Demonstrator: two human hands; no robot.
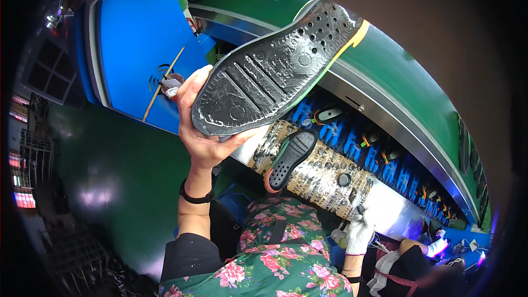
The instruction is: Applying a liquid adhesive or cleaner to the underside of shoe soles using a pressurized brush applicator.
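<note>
the left hand [198, 142] grips a black sole [264, 74]. at the near edge of the table [388, 203] are the gloved right hand [358, 235] (can't tell its grip) and another sole [293, 157].

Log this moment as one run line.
left hand: gripping raised black sole | right hand: white-gloved, grip unclear | bench: second sole lying there

Left hand [199, 142] seemingly part-hidden behind sole [264, 80]
</note>
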